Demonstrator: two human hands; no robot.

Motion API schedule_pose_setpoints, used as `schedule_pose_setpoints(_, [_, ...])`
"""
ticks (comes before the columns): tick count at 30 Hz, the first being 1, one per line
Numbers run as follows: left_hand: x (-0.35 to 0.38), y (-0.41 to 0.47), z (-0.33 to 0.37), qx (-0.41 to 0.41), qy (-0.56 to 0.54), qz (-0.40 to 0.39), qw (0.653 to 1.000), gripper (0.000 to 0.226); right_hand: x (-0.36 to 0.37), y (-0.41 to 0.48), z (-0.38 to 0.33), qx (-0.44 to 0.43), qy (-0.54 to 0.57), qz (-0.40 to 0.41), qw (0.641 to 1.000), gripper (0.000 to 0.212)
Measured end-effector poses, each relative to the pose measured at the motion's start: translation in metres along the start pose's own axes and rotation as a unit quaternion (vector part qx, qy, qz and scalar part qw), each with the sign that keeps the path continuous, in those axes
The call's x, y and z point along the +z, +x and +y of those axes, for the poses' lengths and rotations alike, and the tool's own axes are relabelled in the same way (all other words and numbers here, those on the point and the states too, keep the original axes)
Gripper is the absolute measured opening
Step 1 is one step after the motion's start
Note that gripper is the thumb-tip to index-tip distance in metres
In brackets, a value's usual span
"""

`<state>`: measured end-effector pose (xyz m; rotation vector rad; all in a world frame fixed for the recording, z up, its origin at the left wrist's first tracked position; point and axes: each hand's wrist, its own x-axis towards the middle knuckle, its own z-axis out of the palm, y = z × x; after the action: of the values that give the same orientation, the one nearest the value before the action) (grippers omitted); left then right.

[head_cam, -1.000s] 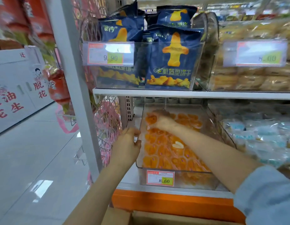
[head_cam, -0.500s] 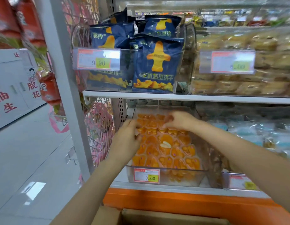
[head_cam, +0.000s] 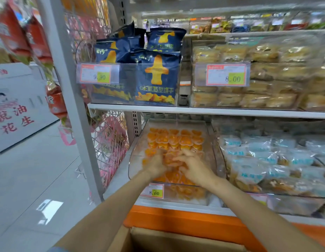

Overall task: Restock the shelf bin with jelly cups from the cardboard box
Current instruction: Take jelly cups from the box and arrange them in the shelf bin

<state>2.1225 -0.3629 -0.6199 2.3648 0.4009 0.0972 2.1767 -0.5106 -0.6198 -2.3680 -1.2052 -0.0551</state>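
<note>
Both hands in clear plastic shelf bin | left hand, right hand spread flat on small orange jelly cups, 12 o'clock | grip wide, holding nothing | cups light, slick, squashy: take by rims

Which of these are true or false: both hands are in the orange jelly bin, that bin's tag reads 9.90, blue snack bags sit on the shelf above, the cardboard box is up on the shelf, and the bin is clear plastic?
1. Both hands are in the jelly bin. True: the left hand and right hand lie on the jelly cups.
2. Its tag reads 9.90. False: the bin's price tag reads 8.60.
3. Blue snack bags sit above. True.
4. The cardboard box is on the shelf. False: it is below, in front of the person.
5. The bin is clear plastic. True.
</note>
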Motion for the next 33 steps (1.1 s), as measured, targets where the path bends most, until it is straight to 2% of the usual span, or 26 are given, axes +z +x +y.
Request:
schedule_pose_setpoints(4, [0.005,0.001,0.002,0.027,-0.023,0.015,0.999,0.064,-0.001,-0.001,0.004,-0.005,0.093,0.038,0.995,0.048])
schedule_pose_setpoints(6, [0.004,0.001,0.004,0.042,-0.061,0.021,0.997,0.067,-0.006,0.0,0.006,0.005,0.124,0.048,0.991,0.056])
schedule_pose_setpoints(8, [-0.002,-0.003,0.006,0.055,-0.133,0.007,0.99,0.062,-0.011,0.001,0.008,-0.001,0.145,0.024,0.989,0.059])
schedule_pose_setpoints(12, [-0.018,-0.018,0.005,0.047,-0.249,-0.036,0.967,0.054,-0.021,0.001,-0.001,-0.009,0.224,-0.004,0.974,0.04])
schedule_pose_setpoints(17, [-0.032,-0.034,0.003,0.036,-0.243,-0.062,0.967,0.052,-0.024,-0.002,-0.011,-0.005,0.247,-0.001,0.969,0.03])
schedule_pose_setpoints(21, [-0.04,-0.043,0.001,0.033,-0.217,-0.082,0.972,0.047,-0.023,-0.007,-0.014,0.017,0.295,-0.064,0.953,0.041])
schedule_pose_setpoints(25, [-0.046,-0.048,0.001,0.039,-0.211,-0.092,0.972,0.046,-0.016,-0.007,-0.017,0.02,0.278,-0.065,0.958,0.058])
schedule_pose_setpoints(28, [-0.05,-0.052,-0.002,0.05,-0.21,-0.092,0.972,0.045,-0.011,-0.004,-0.02,0.022,0.292,-0.058,0.955,0.061])
schedule_pose_setpoints(31, [-0.055,-0.058,-0.004,0.077,-0.183,-0.069,0.978,0.042,-0.005,0.0,-0.025,0.033,0.316,-0.062,0.946,0.063])
schedule_pose_setpoints(33, [-0.062,-0.061,-0.009,0.097,-0.11,-0.009,0.989,0.037,-0.003,0.008,-0.026,0.045,0.321,-0.056,0.944,0.059])
